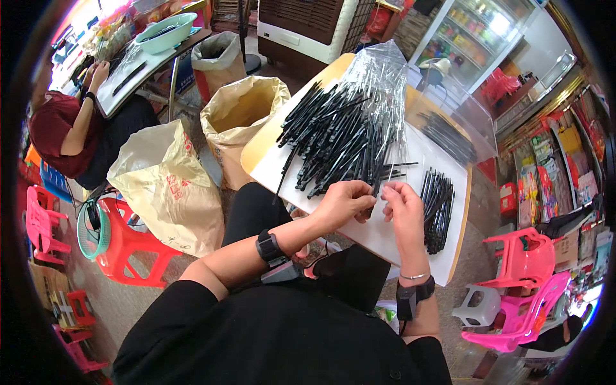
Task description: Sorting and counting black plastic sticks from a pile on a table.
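A large loose heap of thin black sticks covers the far left part of the table, partly under a clear plastic bag. At the heap's near edge, my left hand is closed in a pinch on a thin black stick. Just to its right, my right hand has its fingers curled in; whatever they pinch is too small to make out. A neater bundle of black sticks lies right of my right hand. Farther back, more black sticks rest in a clear plastic bin.
The white tabletop has a wooden rim. Left of it stand an open paper sack and a cream woven sack beside a red stool. Another person works at a table at far left. Pink chairs stand at right.
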`<action>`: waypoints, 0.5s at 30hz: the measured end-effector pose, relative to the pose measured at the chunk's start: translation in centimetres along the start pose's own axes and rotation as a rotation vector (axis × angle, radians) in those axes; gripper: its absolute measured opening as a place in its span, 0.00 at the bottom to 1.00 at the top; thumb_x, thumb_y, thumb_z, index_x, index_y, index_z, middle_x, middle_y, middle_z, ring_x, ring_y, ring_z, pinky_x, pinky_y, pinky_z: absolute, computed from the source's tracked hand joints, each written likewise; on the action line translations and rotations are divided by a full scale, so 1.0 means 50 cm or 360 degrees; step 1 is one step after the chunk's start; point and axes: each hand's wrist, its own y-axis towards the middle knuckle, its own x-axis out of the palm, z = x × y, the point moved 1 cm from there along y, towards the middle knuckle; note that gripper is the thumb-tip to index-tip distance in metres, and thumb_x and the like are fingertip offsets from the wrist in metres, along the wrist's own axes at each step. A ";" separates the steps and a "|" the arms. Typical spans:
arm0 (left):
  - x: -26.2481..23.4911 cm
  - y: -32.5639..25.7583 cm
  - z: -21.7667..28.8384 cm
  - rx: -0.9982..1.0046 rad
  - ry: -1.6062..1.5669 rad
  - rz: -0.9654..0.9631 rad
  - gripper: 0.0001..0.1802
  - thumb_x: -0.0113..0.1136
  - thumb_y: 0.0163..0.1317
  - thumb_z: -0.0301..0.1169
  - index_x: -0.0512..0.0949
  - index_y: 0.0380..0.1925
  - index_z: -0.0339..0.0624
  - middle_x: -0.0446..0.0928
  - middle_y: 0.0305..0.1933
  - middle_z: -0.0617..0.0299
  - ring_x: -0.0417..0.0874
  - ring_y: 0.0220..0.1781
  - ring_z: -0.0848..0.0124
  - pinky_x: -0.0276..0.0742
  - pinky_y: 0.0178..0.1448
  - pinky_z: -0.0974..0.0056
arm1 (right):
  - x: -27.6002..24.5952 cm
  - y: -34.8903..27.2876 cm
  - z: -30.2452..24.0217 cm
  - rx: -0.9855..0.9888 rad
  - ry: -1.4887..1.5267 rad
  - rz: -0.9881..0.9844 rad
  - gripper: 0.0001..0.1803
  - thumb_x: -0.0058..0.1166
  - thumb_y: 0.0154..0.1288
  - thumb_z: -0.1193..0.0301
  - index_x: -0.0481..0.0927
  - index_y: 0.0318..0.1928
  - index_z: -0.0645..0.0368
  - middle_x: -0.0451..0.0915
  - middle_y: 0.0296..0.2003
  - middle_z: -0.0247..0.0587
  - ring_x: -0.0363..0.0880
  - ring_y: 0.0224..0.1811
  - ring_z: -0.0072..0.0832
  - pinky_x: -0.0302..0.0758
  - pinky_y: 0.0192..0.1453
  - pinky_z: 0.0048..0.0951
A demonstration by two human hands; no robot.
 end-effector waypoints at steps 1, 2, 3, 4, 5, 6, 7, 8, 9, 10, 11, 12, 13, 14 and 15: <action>0.000 -0.001 -0.001 0.0015 0.0035 -0.0059 0.09 0.57 0.62 0.28 0.75 0.35 0.31 0.77 0.27 0.62 0.79 0.27 0.76 0.79 0.33 0.69 | 0.006 0.007 -0.005 -0.0054 0.0040 0.0028 0.12 0.53 0.63 0.70 0.76 0.44 0.65 0.75 0.28 0.29 0.68 0.23 0.13 0.65 0.25 0.16; 0.001 -0.002 -0.002 0.0016 0.0040 -0.0070 0.09 0.57 0.62 0.28 0.75 0.35 0.31 0.77 0.27 0.62 0.79 0.27 0.76 0.79 0.33 0.69 | 0.010 0.013 -0.009 -0.0094 0.0084 -0.0027 0.09 0.55 0.62 0.72 0.77 0.41 0.64 0.74 0.26 0.27 0.67 0.24 0.13 0.65 0.26 0.16; 0.002 -0.002 -0.004 0.0015 0.0054 -0.0066 0.08 0.57 0.62 0.28 0.75 0.35 0.31 0.77 0.28 0.62 0.79 0.28 0.75 0.80 0.33 0.69 | 0.009 0.018 -0.007 -0.0096 0.0086 -0.0015 0.09 0.55 0.62 0.72 0.77 0.41 0.64 0.74 0.26 0.27 0.67 0.24 0.13 0.65 0.26 0.16; 0.004 -0.001 -0.005 0.0014 0.0067 -0.0062 0.08 0.56 0.62 0.28 0.74 0.36 0.31 0.77 0.29 0.61 0.80 0.28 0.75 0.80 0.34 0.69 | 0.009 0.024 -0.002 -0.0110 0.0167 -0.0072 0.08 0.55 0.61 0.73 0.77 0.40 0.63 0.73 0.25 0.26 0.67 0.24 0.13 0.65 0.26 0.16; 0.005 0.000 -0.005 0.0015 0.0070 -0.0066 0.08 0.56 0.62 0.28 0.74 0.36 0.31 0.77 0.29 0.61 0.80 0.28 0.75 0.80 0.34 0.69 | 0.010 0.029 0.001 -0.0124 0.0248 -0.0136 0.07 0.56 0.60 0.74 0.78 0.39 0.62 0.73 0.25 0.26 0.67 0.24 0.12 0.65 0.26 0.16; 0.006 0.003 -0.006 0.0004 -0.0010 -0.0077 0.08 0.56 0.63 0.27 0.74 0.37 0.32 0.77 0.30 0.61 0.80 0.29 0.74 0.80 0.34 0.68 | 0.010 0.031 0.003 -0.0143 0.0292 -0.0133 0.07 0.56 0.59 0.75 0.78 0.39 0.62 0.73 0.25 0.26 0.66 0.24 0.12 0.64 0.25 0.16; 0.007 0.006 -0.006 -0.0008 -0.0091 -0.0088 0.08 0.56 0.63 0.26 0.73 0.37 0.32 0.77 0.31 0.60 0.81 0.30 0.73 0.81 0.34 0.68 | 0.010 0.033 0.000 -0.0144 0.0292 -0.0128 0.07 0.56 0.59 0.75 0.78 0.39 0.62 0.73 0.25 0.26 0.66 0.24 0.12 0.64 0.25 0.16; 0.007 0.008 -0.007 -0.0013 -0.0093 -0.0091 0.08 0.56 0.63 0.26 0.73 0.37 0.32 0.77 0.31 0.60 0.81 0.30 0.73 0.81 0.34 0.68 | 0.010 0.033 -0.002 -0.0151 0.0275 -0.0112 0.07 0.56 0.60 0.75 0.78 0.39 0.62 0.73 0.25 0.26 0.66 0.23 0.12 0.65 0.25 0.16; 0.008 0.012 -0.007 0.0004 -0.0111 -0.0112 0.07 0.56 0.63 0.26 0.73 0.37 0.33 0.77 0.32 0.60 0.81 0.31 0.73 0.81 0.35 0.68 | 0.009 0.034 -0.004 -0.0156 0.0258 -0.0095 0.07 0.56 0.60 0.74 0.78 0.39 0.62 0.73 0.25 0.27 0.66 0.23 0.12 0.65 0.25 0.17; 0.008 0.016 -0.007 0.0022 -0.0130 -0.0134 0.07 0.56 0.63 0.26 0.73 0.37 0.33 0.77 0.32 0.60 0.82 0.32 0.72 0.82 0.36 0.67 | 0.006 0.037 -0.003 -0.0149 0.0255 -0.0090 0.07 0.56 0.60 0.74 0.78 0.39 0.62 0.73 0.25 0.27 0.66 0.23 0.12 0.65 0.25 0.17; 0.008 0.020 -0.010 0.0017 -0.0138 -0.0139 0.07 0.56 0.63 0.26 0.73 0.37 0.33 0.77 0.32 0.60 0.82 0.32 0.72 0.82 0.36 0.67 | 0.001 0.040 -0.005 -0.0172 0.0260 -0.0085 0.08 0.56 0.60 0.74 0.78 0.40 0.62 0.74 0.25 0.27 0.66 0.23 0.12 0.66 0.26 0.17; 0.007 0.024 -0.013 0.0060 -0.0255 -0.0117 0.07 0.57 0.63 0.26 0.73 0.37 0.34 0.77 0.32 0.61 0.82 0.32 0.72 0.82 0.36 0.67 | -0.006 0.045 -0.006 -0.0194 0.0264 -0.0081 0.09 0.56 0.60 0.73 0.78 0.41 0.62 0.74 0.25 0.28 0.67 0.24 0.12 0.67 0.27 0.17; 0.005 0.028 -0.016 0.0102 -0.0372 -0.0095 0.06 0.57 0.63 0.26 0.73 0.37 0.35 0.77 0.32 0.61 0.82 0.33 0.72 0.82 0.36 0.67 | -0.015 0.049 -0.012 -0.0185 0.0257 -0.0076 0.09 0.56 0.60 0.73 0.78 0.41 0.62 0.74 0.25 0.28 0.67 0.24 0.12 0.67 0.27 0.17; 0.000 0.032 -0.017 0.0139 -0.0411 -0.0062 0.07 0.57 0.63 0.27 0.73 0.37 0.36 0.76 0.32 0.62 0.82 0.33 0.71 0.82 0.37 0.66 | -0.033 0.055 -0.021 -0.0203 0.0173 0.0063 0.09 0.55 0.61 0.73 0.78 0.41 0.62 0.74 0.25 0.28 0.68 0.24 0.13 0.68 0.28 0.17; -0.005 0.037 -0.020 0.0144 -0.0454 -0.0024 0.07 0.57 0.63 0.26 0.73 0.38 0.36 0.76 0.33 0.62 0.82 0.33 0.72 0.82 0.37 0.66 | -0.052 0.063 -0.029 -0.0221 0.0087 0.0202 0.09 0.55 0.61 0.72 0.79 0.41 0.62 0.75 0.25 0.29 0.69 0.25 0.14 0.69 0.29 0.17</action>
